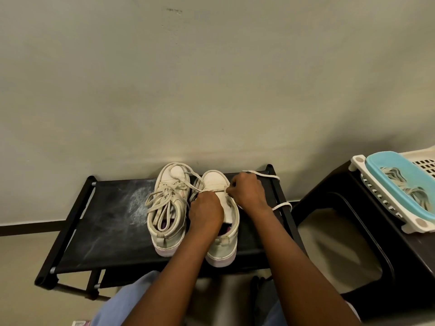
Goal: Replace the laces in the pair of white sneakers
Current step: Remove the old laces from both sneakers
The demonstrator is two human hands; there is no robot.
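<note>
Our arms [294, 267] reached the desk [106, 220] | left hand [206, 208] gripped right sneaker [215, 178] | right hand [247, 191] pinched new lace [281, 205] | left sneaker [175, 175] wore old lace [156, 209] | we had lots left

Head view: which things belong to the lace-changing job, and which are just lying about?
Job: left hand, right hand, white lace, sneaker being laced, second sneaker with grey laces, black rack beneath.
Lying about: blue basin, white basket, black stool.
</note>
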